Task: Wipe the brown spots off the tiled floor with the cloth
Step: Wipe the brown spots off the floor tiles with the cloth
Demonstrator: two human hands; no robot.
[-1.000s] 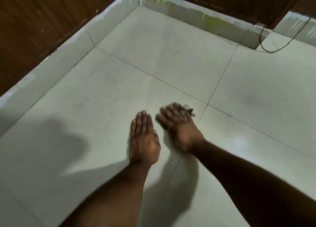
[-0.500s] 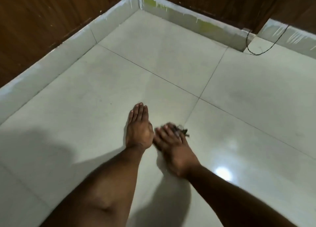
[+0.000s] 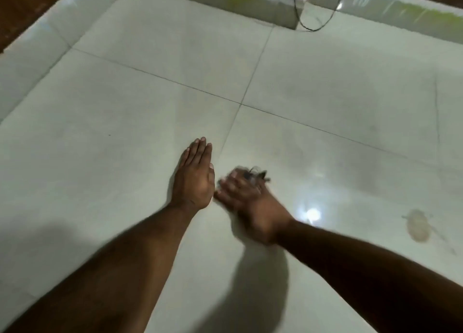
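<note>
I am seeing the right hand [image 3: 246, 202] pressing a dark cloth [image 3: 255, 176] flat under its fingers; the left hand [image 3: 194, 179] is lying open, bracing on the floor [image 3: 125, 107]. A brown spot [image 3: 417, 225] is sitting at three o'clock from the cloth, well apart, long axis twelve-to-six, right hand nearer.

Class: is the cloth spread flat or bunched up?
Bunched: only a dark frayed tuft of the cloth shows beyond the blurred right hand pressing it down.
</note>
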